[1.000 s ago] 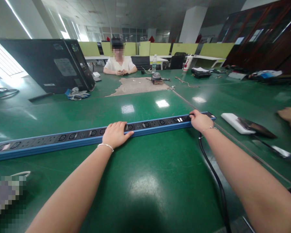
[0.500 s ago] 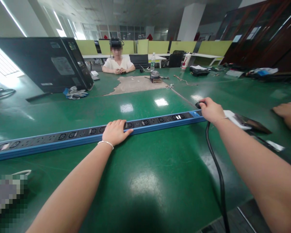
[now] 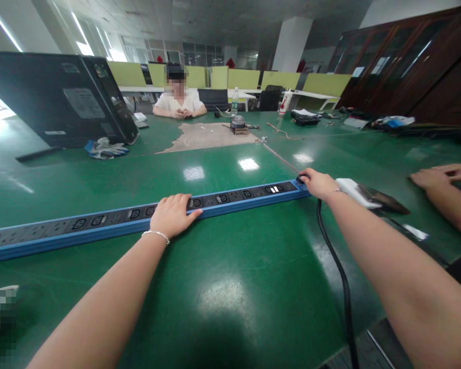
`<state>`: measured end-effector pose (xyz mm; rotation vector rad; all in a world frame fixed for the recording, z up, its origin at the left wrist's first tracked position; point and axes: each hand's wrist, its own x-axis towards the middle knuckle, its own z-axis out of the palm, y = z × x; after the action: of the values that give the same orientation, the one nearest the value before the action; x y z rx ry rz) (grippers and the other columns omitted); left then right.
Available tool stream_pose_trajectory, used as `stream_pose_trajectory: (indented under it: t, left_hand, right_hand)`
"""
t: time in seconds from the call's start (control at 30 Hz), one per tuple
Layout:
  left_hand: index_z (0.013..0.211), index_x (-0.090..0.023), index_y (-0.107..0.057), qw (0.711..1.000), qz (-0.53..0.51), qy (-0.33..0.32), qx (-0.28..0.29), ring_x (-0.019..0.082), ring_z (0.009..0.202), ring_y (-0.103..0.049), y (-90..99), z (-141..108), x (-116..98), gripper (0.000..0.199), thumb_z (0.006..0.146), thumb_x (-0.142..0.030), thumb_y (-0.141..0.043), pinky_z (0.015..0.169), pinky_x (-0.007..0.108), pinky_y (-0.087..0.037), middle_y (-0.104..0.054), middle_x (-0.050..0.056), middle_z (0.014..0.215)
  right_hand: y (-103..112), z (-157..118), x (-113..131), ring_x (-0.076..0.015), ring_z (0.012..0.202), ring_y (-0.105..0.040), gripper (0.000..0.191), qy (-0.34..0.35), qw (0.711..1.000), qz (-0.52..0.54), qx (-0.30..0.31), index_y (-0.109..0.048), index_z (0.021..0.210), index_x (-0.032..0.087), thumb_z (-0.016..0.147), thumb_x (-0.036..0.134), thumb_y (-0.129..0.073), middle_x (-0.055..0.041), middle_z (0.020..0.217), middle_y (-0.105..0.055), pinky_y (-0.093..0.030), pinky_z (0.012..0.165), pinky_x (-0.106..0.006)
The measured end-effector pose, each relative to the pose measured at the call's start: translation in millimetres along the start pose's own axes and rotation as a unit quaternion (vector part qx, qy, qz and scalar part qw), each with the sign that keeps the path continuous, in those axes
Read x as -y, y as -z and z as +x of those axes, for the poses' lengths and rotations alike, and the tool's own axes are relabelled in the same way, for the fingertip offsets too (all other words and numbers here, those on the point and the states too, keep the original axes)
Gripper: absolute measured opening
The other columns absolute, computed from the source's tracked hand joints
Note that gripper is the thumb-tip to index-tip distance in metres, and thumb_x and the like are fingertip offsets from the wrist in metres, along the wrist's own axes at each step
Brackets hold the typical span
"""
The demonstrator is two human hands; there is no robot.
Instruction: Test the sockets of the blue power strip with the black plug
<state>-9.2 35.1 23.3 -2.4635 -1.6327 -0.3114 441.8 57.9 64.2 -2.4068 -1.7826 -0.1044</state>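
Observation:
A long blue power strip [image 3: 238,206] with black sockets lies across the green table [image 3: 253,266]. My left hand [image 3: 171,215] rests over its middle, fingers on the far side and thumb along the near edge, gripping it. At the strip's right end my right hand [image 3: 318,183] is closed on a black plug [image 3: 301,178], which is down against the blue end part. A thick black cable [image 3: 336,261] hangs from below my right hand toward the table's near edge. Whether the plug sits in a socket is hidden by my fingers.
A black computer case [image 3: 77,102] stands at the back left, with gloves [image 3: 105,148] before it. Across the table sits a person [image 3: 180,102]. Another person's hands [image 3: 441,177] rest at the right, beyond a white object [image 3: 355,192]. A bottle [image 3: 235,101] stands farther back.
My right hand has lowered the black plug onto the strip's right end. My left hand stays on the strip. The whole view has shifted slightly.

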Motion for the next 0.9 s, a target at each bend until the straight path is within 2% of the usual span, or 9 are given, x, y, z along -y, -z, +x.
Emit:
stream_pose_trajectory:
  t: [0.33, 0.47, 0.73, 0.9]
  left_hand:
    - [0.124, -0.014, -0.052, 1.000, -0.007, 0.006, 0.003, 0.030, 0.109, -0.055, 0.5, -0.7, -1.0, 0.066, 0.085, -0.064, -0.031, 0.092, 0.042, -0.038, -0.062, 0.014, 0.115]
    - [0.124, -0.014, -0.051, 1.000, -0.003, 0.008, 0.005, 0.029, 0.109, -0.055, 0.6, -0.8, -0.8, 0.065, 0.086, -0.063, -0.030, 0.093, 0.041, -0.038, -0.061, 0.014, 0.116]
    - [0.124, -0.015, -0.051, 1.000, -0.010, 0.012, 0.010, 0.029, 0.110, -0.054, -0.1, -0.1, -0.4, 0.066, 0.085, -0.064, -0.032, 0.094, 0.042, -0.038, -0.062, 0.013, 0.117]
    - [0.124, -0.013, -0.051, 1.000, -0.005, 0.010, 0.006, 0.029, 0.111, -0.054, 0.7, -0.1, -0.9, 0.065, 0.086, -0.063, -0.031, 0.093, 0.042, -0.038, -0.061, 0.014, 0.118]
  right_hand:
    - [-0.7, 3.2, -0.2, -0.0236, 0.092, -0.062, 0.034, -0.009, 0.999, -0.022, 0.033, -0.060, 0.112, 0.025, 0.086, 0.037, -0.043, -0.0078, 0.103, -0.068, -0.045, 0.074, -0.031]
    - [-5.8, 0.7, 1.8, -0.0226, 0.087, -0.063, 0.035, -0.003, 1.000, -0.021, 0.021, -0.060, 0.113, 0.025, 0.086, 0.037, -0.042, -0.0078, 0.100, -0.068, -0.046, 0.073, -0.031]
    - [-13.3, -11.6, 9.9, -0.0268, 0.086, -0.063, 0.039, -0.022, 0.999, -0.023, -0.007, -0.057, 0.116, 0.023, 0.088, 0.037, -0.034, -0.0130, 0.100, -0.068, -0.045, 0.071, -0.036]
    - [-7.2, -11.4, 7.6, -0.0254, 0.088, -0.063, 0.037, -0.018, 1.000, 0.014, -0.001, -0.059, 0.114, 0.025, 0.087, 0.037, -0.038, -0.0103, 0.100, -0.068, -0.045, 0.073, -0.034]
